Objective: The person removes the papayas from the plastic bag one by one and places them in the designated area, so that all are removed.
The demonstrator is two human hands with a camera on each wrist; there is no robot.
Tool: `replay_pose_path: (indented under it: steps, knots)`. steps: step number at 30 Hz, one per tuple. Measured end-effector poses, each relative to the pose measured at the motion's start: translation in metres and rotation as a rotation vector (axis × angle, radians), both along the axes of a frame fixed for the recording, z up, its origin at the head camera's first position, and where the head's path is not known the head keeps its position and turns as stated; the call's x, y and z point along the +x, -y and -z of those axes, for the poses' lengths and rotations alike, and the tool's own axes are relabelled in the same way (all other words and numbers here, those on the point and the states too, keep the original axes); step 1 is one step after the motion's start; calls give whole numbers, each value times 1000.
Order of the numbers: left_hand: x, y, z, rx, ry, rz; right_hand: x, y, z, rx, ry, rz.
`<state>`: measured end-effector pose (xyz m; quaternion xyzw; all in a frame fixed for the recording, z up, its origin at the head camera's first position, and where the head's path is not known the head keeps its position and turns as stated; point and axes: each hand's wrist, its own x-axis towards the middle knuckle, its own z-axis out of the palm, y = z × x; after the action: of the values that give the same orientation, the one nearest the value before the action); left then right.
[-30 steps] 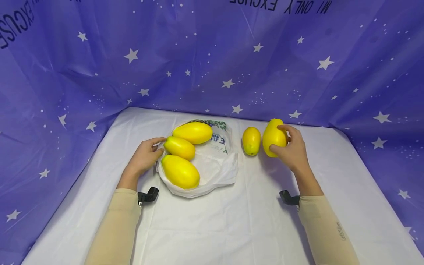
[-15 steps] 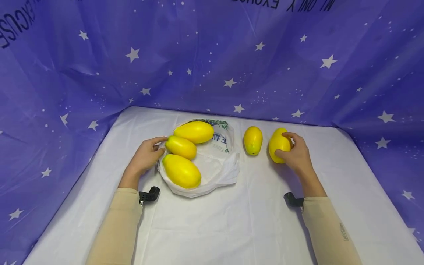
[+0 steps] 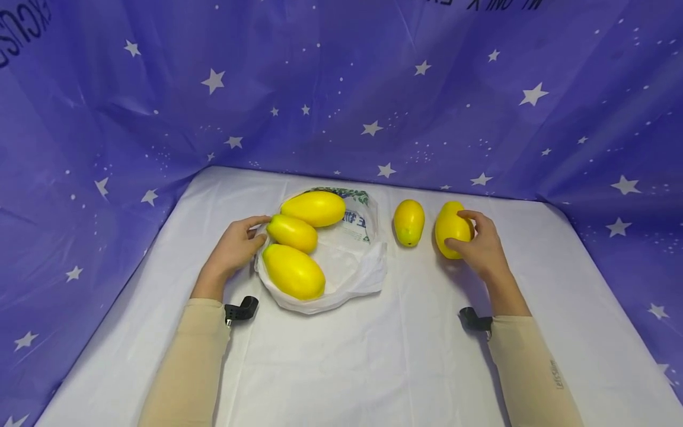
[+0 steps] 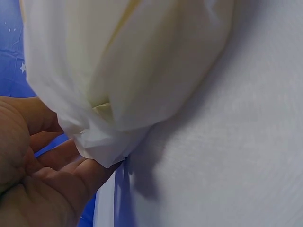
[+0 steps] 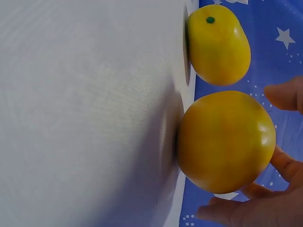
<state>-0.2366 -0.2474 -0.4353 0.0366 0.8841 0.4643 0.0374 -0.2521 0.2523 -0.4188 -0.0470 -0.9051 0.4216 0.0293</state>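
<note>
With the left hand (image 3: 235, 244), pinching the left rim of the crinkled plastic bag (image 3: 344, 264), loaded with three smooth oval fruits (image 3: 293, 233). Right of the bag, loosely surrounding a plump fruit (image 3: 450, 230) with the half-spread right hand (image 3: 484, 248), beside a slimmer fruit (image 3: 409, 222).

Pretty wrinkled, glossy blue-purple sheeting (image 3: 341, 148) printed with white stars (image 3: 533, 93) wraps the back and both sides of a white-cloth-covered table (image 3: 341, 367). There's also upside-down black lettering (image 3: 501, 5) cut off up top.
</note>
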Motion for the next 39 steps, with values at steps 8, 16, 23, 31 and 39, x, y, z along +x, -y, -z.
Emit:
replay_pose_path:
  steps: [8,16,23,31,39]
  knots:
    - [-1,0,2,0,-7,0,1,2,-2,29,-30,-2]
    - [-1,-1,-2,-9,2,9,4,9,-13,47,-97,-9]
    - [0,0,-2,-10,3,11,8,18,-21,48,-130,-34]
    - [0,1,0,-20,2,11,17,37,-33,23,-204,-80]
    - [-1,0,0,-14,-4,8,24,78,-54,-118,-314,-177]
